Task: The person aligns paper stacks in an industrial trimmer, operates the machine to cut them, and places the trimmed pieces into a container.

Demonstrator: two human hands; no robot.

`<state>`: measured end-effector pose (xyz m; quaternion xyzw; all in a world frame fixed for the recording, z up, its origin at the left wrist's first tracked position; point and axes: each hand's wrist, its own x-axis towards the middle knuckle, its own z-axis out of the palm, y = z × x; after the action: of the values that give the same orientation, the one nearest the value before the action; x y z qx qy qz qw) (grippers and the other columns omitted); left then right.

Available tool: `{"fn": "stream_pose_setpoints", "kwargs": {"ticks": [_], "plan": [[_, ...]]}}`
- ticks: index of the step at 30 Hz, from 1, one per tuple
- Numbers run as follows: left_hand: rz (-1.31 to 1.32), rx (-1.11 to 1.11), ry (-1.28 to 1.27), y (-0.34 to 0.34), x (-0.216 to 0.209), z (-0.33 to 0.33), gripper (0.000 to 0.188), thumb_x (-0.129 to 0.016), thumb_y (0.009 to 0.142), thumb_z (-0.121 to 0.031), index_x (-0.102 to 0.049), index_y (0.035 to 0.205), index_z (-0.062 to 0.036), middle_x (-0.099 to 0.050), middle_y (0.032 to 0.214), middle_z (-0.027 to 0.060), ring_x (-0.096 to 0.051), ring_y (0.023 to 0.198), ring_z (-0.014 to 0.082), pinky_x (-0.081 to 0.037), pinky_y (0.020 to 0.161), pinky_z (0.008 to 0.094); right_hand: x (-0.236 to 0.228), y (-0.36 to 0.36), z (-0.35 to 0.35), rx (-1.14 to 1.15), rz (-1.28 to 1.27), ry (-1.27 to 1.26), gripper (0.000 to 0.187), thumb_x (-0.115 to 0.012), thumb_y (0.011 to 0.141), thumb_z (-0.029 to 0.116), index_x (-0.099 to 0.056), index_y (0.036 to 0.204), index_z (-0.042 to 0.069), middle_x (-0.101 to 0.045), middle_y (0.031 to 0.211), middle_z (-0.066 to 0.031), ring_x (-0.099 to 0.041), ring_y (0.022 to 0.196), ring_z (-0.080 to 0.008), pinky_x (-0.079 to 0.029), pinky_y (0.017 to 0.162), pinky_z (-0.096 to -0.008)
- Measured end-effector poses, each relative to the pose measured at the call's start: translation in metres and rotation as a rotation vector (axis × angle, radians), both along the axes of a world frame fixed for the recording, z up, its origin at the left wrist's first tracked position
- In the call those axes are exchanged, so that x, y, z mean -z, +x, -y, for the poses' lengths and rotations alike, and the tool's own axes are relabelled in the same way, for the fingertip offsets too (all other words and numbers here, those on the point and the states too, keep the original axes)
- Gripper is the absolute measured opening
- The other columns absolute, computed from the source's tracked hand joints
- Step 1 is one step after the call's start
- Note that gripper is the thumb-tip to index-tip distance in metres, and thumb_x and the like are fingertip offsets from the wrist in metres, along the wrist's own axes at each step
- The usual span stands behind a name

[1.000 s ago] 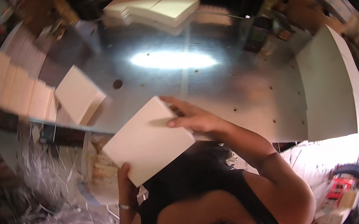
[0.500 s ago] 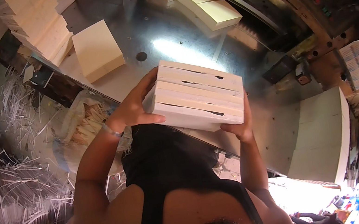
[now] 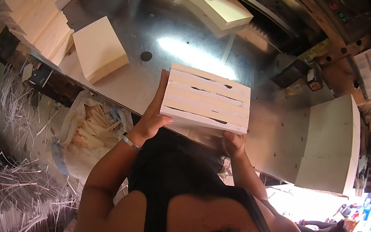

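A thick stack of paper blocks [image 3: 207, 98], cream and white in layers with a few dark slits between them, is held up between my two hands over the near edge of the metal table. My left hand [image 3: 151, 119] grips its left end, thumb along the near lower side and fingers behind. My right hand [image 3: 235, 143] is closed at the near right corner, its thumb showing and its other fingers hidden by the stack. Beyond my left hand, a cream paper block [image 3: 100, 48] lies on the table.
Tall paper stacks [image 3: 37, 25] rise at the far left. More cream blocks [image 3: 206, 3] lie along the machine at the back. Pale blocks [image 3: 325, 142] stand at the right. Shredded paper strips [image 3: 19, 200] and a sack of scraps [image 3: 91, 133] are on the left, below the table edge [image 3: 113, 101].
The stack has tilted slightly and its right end has come nearer to me. My right hand has shifted left and nearer along the stack's corner; my left hand stays on its end.
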<state>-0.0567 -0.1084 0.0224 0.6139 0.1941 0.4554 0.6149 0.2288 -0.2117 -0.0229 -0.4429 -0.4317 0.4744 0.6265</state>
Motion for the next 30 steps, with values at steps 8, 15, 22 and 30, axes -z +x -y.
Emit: {"fn": "stream_pose_setpoints", "kwargs": {"ticks": [8,15,22,30], "plan": [[0.011,-0.024,-0.162,0.002,0.025,0.011,0.106,-0.055,0.073,-0.021,-0.004,0.163,0.0031,-0.017,0.170,0.0195,-0.014,0.158,0.0272,-0.011,0.126,0.0394,-0.001,-0.009,0.000,0.026,-0.039,0.005,0.102,-0.080,0.069,0.024,-0.029,0.154,-0.002,-0.051,0.142,-0.0136,-0.047,0.132,-0.0263,-0.035,0.113,-0.0403],[0.079,-0.146,-0.057,0.009,0.047,0.009,0.077,-0.054,0.079,-0.017,-0.037,0.151,0.0046,-0.052,0.146,0.0116,-0.045,0.139,0.0223,-0.029,0.119,0.0371,0.013,0.002,0.001,-0.011,-0.068,0.021,0.085,-0.067,0.070,0.016,-0.038,0.149,0.000,-0.054,0.140,-0.0115,-0.049,0.132,-0.0259,-0.036,0.113,-0.0398],[0.099,-0.145,-0.119,0.007,0.041,0.011,0.070,-0.052,0.080,-0.010,-0.042,0.147,0.0035,-0.054,0.143,0.0111,-0.048,0.135,0.0216,-0.034,0.116,0.0362,-0.011,-0.009,0.007,0.040,-0.005,0.007,0.105,-0.066,0.067,0.017,-0.016,0.159,0.004,-0.045,0.148,-0.0123,-0.044,0.134,-0.0251,-0.033,0.114,-0.0377],[-0.004,-0.066,-0.240,-0.003,0.052,0.000,0.081,-0.055,0.078,-0.017,-0.033,0.152,0.0077,-0.051,0.145,0.0167,-0.046,0.137,0.0251,-0.033,0.117,0.0379,-0.001,-0.003,0.005,-0.050,-0.021,-0.053,0.094,-0.066,0.071,0.017,-0.024,0.154,0.000,-0.043,0.151,-0.0146,-0.041,0.140,-0.0268,-0.030,0.117,-0.0393]]}}
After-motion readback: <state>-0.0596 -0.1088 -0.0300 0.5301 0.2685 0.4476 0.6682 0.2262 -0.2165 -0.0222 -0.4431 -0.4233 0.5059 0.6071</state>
